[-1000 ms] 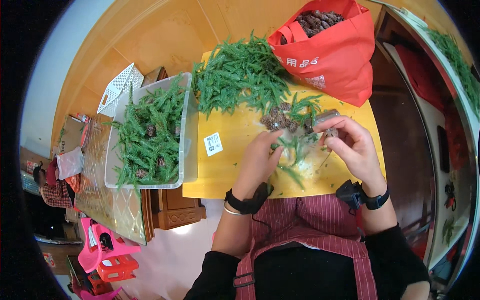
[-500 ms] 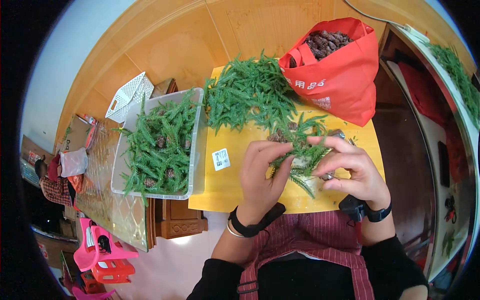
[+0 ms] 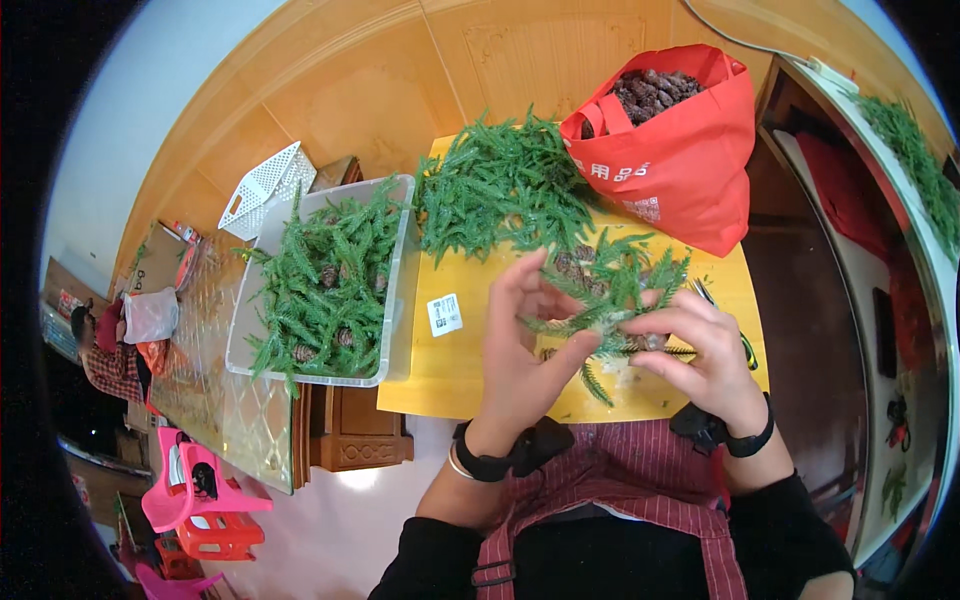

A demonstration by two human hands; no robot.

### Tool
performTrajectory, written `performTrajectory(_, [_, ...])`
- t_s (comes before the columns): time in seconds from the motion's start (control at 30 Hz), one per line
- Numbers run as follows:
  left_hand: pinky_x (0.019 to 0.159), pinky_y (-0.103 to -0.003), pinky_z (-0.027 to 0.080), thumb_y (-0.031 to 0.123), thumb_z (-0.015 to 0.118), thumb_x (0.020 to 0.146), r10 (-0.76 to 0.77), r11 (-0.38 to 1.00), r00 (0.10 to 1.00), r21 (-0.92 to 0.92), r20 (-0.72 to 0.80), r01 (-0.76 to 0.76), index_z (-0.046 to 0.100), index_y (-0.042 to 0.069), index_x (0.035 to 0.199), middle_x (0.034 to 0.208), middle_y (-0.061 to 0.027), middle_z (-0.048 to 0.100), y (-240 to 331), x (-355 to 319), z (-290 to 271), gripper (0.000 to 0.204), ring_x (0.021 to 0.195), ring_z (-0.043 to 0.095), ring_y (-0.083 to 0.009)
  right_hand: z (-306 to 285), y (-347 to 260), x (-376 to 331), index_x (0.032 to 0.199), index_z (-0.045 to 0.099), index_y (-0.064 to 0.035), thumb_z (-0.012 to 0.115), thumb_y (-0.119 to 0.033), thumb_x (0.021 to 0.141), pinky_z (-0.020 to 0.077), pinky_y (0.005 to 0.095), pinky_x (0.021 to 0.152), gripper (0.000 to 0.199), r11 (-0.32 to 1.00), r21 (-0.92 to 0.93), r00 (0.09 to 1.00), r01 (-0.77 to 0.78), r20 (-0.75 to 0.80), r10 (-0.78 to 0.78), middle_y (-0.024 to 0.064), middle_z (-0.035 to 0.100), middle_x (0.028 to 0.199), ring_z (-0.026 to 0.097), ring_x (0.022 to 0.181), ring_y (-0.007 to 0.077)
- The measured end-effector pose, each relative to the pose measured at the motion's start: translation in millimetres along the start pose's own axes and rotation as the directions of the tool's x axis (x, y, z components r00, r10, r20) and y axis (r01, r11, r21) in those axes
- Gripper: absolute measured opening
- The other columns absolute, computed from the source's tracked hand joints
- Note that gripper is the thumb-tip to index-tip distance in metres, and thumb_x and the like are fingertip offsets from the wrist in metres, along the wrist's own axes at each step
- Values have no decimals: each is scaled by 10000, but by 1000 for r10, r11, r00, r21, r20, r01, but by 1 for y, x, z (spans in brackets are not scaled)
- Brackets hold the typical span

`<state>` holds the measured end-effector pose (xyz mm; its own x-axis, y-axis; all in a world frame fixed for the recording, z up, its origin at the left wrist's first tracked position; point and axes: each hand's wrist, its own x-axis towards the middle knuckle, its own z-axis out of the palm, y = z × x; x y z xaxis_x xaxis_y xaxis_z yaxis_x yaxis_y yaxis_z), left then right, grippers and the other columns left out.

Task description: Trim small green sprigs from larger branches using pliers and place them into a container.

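Note:
Between my hands, over the yellow tabletop (image 3: 420, 385), is an artificial pine sprig (image 3: 625, 285) with several spread green branches and a pale centre. My right hand (image 3: 705, 355) pinches it near its middle with thumb and forefinger. Curved about its left side is my left hand (image 3: 530, 345), the thumb against the branches and the fingertips raised. Brown pine cones (image 3: 575, 268) show just behind the sprig, partly covered by it. To the right of my right hand lies a cutting tool with a yellow-green and black handle (image 3: 748, 352), largely hidden.
A clear plastic bin (image 3: 398, 300) of sprigs and cones stands left. Loose green sprigs (image 3: 500, 185) are heaped at the back, beside a red bag (image 3: 690, 160) of pine cones. A white label (image 3: 444, 315) lies near the bin. Behind it sits a white perforated basket (image 3: 270, 185).
The sprig has turned and its branches now spread wider. My left fingers have lifted away from the thumb; my right hand has shifted slightly, uncovering the handle beside it.

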<state>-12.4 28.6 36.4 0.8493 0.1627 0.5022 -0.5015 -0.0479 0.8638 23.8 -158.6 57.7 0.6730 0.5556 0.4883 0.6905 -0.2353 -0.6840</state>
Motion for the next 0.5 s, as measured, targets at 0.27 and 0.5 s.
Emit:
performTrajectory(0.27, [828, -283, 434, 2, 654, 735, -197, 976, 952, -47, 234, 213, 405, 16, 1221, 1076, -83, 518, 7, -6, -6, 546, 964, 533, -161, 9, -2, -3, 906, 648, -38, 731, -102, 639, 461, 297, 657, 286, 989, -106, 994, 102, -19, -105, 120, 602, 926, 583, 726, 221])
performTrajectory(0.5, [716, -237, 439, -78, 519, 802, 52, 980, 972, 178, 228, -94, 528, 3, 1052, 962, -67, 513, 1, -10, -11, 263, 836, 540, -115, 10, -3, -3, 911, 650, -37, 735, -109, 641, 466, 295, 654, 292, 998, -3, 998, 63, 28, -63, 117, 600, 929, 580, 721, 218])
